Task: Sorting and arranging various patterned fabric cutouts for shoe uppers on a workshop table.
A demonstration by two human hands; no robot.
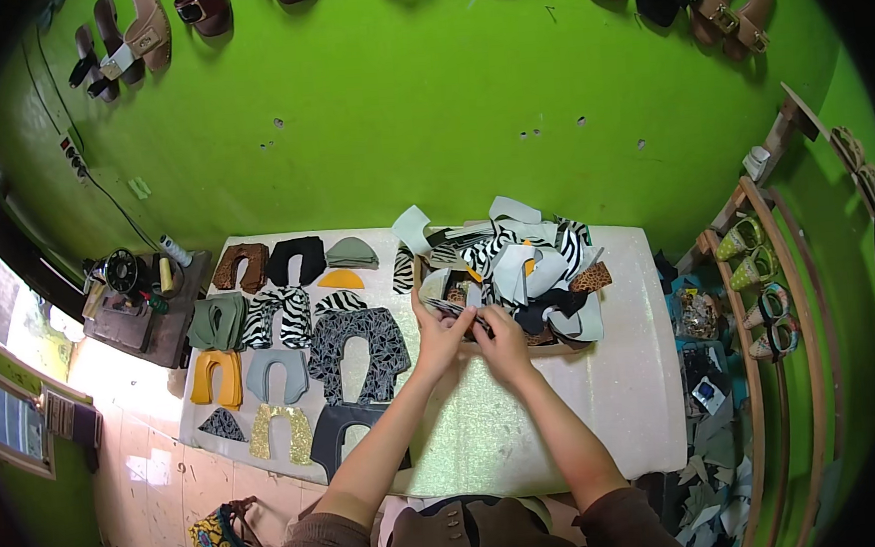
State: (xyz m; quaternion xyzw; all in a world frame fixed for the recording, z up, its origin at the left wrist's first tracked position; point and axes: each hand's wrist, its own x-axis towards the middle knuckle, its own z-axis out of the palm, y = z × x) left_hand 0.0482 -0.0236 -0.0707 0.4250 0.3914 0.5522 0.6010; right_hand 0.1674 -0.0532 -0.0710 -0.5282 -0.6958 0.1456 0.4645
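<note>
My left hand [440, 335] and my right hand [503, 342] meet at the near left side of a heap of cut material pieces. Between their fingertips is a thin, dark-and-light striped cut piece [447, 306], which both hands pinch. My fingers partly cover it, so its full outline is hidden. Just beyond lie zebra-print scraps [501, 247], a pale grey piece [528, 271], black pieces and a leopard-print piece [590, 278]. The heap seems to rest in a shallow box, whose edge shows little.
Left on the white table [626, 402] are sorted U-shaped pieces: brown [241, 267], black [297, 261], mustard [215, 377], gold glitter [280, 434] and patterned grey [359, 348]. A sewing machine [122, 278] stands farther left. A wooden shoe rack [753, 354] is at right; sandals hang on the green wall.
</note>
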